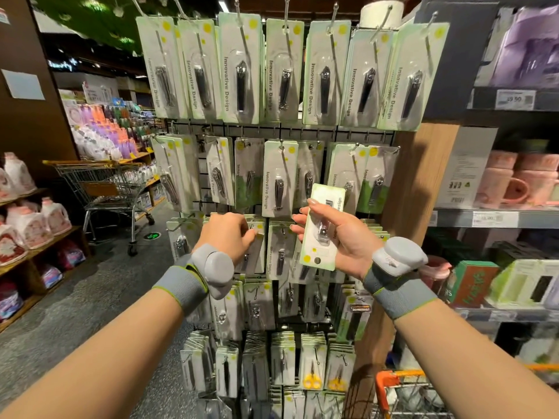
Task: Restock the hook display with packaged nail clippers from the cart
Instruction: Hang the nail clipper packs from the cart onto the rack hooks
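Observation:
The hook display (272,128) is a dark wire grid hung with several rows of green-and-white carded nail clippers. My right hand (341,237) holds one packaged nail clipper (322,228) upside down, palm toward me, in front of the third row. My left hand (231,234) reaches to a hanging pack (257,246) in that third row and its fingers curl at the pack's top by the hook. Both wrists wear grey bands with sensors. The cart (405,388) with an orange rim shows at the bottom right.
A wooden post (420,182) borders the display on the right, with shelves of pink mugs (514,179) and boxes beyond. A metal shopping trolley (106,189) stands in the aisle on the left, beside wooden shelves of bottles (30,225).

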The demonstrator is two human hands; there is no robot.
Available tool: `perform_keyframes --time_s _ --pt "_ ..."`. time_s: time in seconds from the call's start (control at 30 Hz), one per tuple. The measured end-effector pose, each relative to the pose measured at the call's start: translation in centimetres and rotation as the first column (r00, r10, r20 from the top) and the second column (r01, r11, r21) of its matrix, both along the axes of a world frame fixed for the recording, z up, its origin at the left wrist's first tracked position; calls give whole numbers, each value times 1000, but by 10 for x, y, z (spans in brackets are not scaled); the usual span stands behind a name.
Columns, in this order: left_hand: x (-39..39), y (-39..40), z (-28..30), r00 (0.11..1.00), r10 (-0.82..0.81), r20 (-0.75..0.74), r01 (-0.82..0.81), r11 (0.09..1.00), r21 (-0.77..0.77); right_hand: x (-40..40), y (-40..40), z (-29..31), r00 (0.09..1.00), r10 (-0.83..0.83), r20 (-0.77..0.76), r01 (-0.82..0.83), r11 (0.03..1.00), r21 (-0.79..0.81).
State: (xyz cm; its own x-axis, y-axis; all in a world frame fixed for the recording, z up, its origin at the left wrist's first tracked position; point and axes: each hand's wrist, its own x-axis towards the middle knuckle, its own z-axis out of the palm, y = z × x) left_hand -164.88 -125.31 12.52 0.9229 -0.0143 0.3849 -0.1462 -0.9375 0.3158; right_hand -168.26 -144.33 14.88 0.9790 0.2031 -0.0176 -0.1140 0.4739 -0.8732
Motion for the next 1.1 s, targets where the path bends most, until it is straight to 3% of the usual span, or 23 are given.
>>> perform_keyframes --time_s 0.1,0.17,0.27,0.33,0.4,0.5,0.63,0.77,0.93,1.1 --pt "-2 1 1 1000 0 -18 0 1000 21 1 0 -1 1000 6 -12 -5 999 39" --pt "-8 1 4 1000 15 19 -17 992 124 0 -1 -1 1000 18 -22 -16 996 88" --pt "-24 -5 11 960 -38 276 -5 988 153 -1 0 1 1000 16 0 -16 990 142" --pt "-35 -14 17 930 -181 320 188 982 11 -1 1 3 1000 -8 17 5 984 178" --pt "-40 -24 25 913 -392 108 406 863 -302 -2 3 6 1000 -9 2 8 963 270" --pt "-42 -34 26 793 -601 -100 420 658 -625 -3 5 9 1000 9 -6 -7 930 367" --pt "-42 -31 23 801 -598 -21 382 537 -752 -7 1 10 1000 3 -5 -1 935 356" --pt "-40 -14 36 841 -534 90 384 472 -794 -6 -18 8 995 -101 -11 101 965 243" --pt "-39 -9 47 874 -463 150 443 629 -639 -2 -29 5 969 -171 180 194 974 -120" --pt "-36 -12 41 864 -498 74 465 730 -501 -6 -13 1 911 -25 412 241 842 -482"
